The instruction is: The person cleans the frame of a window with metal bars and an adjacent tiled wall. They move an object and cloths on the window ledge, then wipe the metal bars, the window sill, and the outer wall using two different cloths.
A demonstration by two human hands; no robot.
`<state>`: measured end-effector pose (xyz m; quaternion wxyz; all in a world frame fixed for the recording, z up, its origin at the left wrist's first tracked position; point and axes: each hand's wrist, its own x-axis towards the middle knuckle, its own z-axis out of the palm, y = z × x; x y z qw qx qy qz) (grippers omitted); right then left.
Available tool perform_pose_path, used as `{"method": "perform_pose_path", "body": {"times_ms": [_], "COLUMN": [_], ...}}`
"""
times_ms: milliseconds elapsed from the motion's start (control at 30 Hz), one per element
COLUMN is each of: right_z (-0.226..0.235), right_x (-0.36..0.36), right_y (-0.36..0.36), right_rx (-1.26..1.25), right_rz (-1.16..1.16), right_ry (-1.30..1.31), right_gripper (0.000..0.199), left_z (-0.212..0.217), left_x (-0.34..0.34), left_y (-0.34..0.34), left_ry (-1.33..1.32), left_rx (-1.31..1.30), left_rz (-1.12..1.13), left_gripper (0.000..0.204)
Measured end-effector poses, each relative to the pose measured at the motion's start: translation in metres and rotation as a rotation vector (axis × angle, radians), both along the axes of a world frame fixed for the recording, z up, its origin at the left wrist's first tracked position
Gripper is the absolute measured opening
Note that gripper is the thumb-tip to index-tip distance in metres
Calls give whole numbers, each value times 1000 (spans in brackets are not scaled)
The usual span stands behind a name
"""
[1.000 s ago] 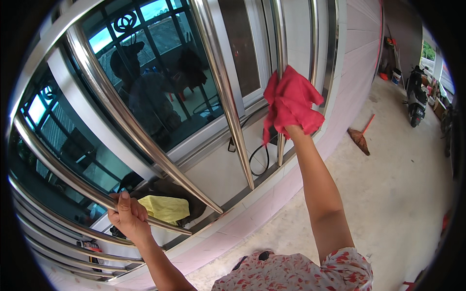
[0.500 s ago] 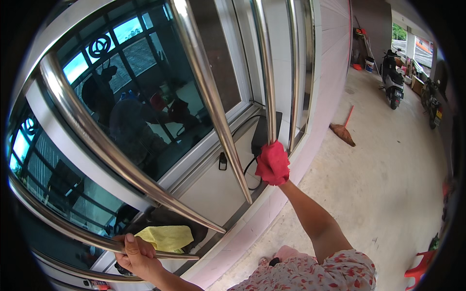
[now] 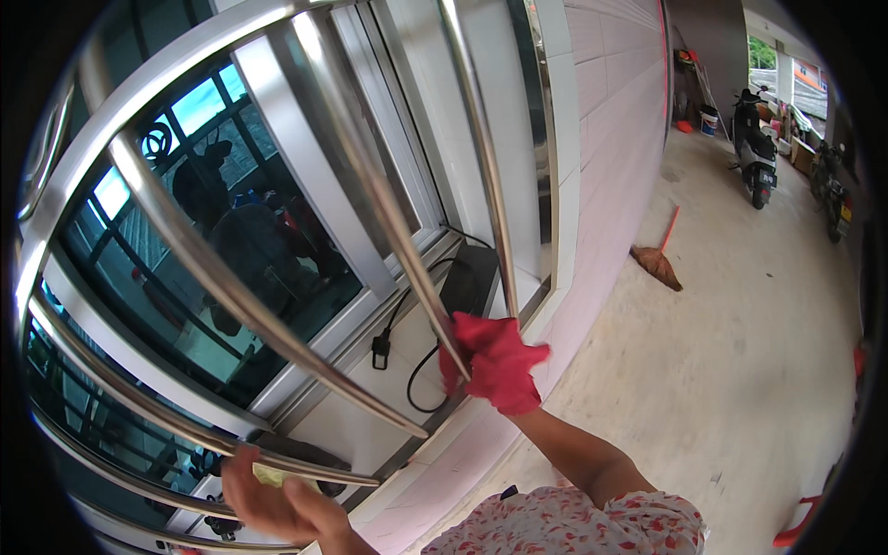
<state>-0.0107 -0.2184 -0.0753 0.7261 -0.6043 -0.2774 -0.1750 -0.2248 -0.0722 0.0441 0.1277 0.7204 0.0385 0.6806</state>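
A crumpled red cloth [image 3: 504, 365] covers my right hand [image 3: 490, 375] and hides its fingers. The cloth is pressed round the lower end of a shiny metal window bar [image 3: 398, 222], close to the sill. Over at the lower left, my left hand [image 3: 282, 504] is slightly blurred, its fingers and thumb apart. It is beside another metal bar [image 3: 314, 470], and I cannot tell whether it touches it. Behind that bar shows a bit of yellow cloth [image 3: 270, 475], mostly hidden by my hand.
Inside the bars, a black box [image 3: 472, 277] with a black cable and plug [image 3: 380, 351] lies on the sill by the sliding window [image 3: 268, 222]. A broom [image 3: 657, 266] lies on the concrete floor. A scooter [image 3: 756, 148], a motorcycle [image 3: 831, 190] and a red stool [image 3: 797, 525] stand to the right.
My right hand and the red cloth have shifted left, from one bar to the neighbouring bar. My left hand has loosened its grip on its bar. The view has turned slightly.
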Motion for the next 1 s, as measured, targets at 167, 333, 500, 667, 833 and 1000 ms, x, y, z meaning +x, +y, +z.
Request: {"method": "perform_pose_path", "body": {"times_ms": [167, 333, 500, 667, 833, 1000], "right_z": [92, 115, 164, 160, 111, 53], "right_x": [12, 83, 133, 166, 121, 93], "right_y": [-71, -68, -40, -6, -32, -49], "right_rx": [214, -96, 31, 83, 153, 213], "right_rz": [127, -463, -310, 51, 483, 517], "right_ry": [-18, -312, -635, -635, -203, 394], "right_gripper": [31, 35, 37, 37, 38, 36], "left_z": [15, 11, 6, 6, 2, -3], "left_x": [84, 119, 127, 131, 127, 132], "left_y": [-21, -36, -37, -40, -34, -35], "left_ry": [55, -59, -92, -122, -141, -140], "left_rx": [-450, -659, -640, -667, -674, -702], "left_rz": [-310, -340, -217, -209, -225, -298], "left_gripper": [46, 25, 26, 25, 21, 19]}}
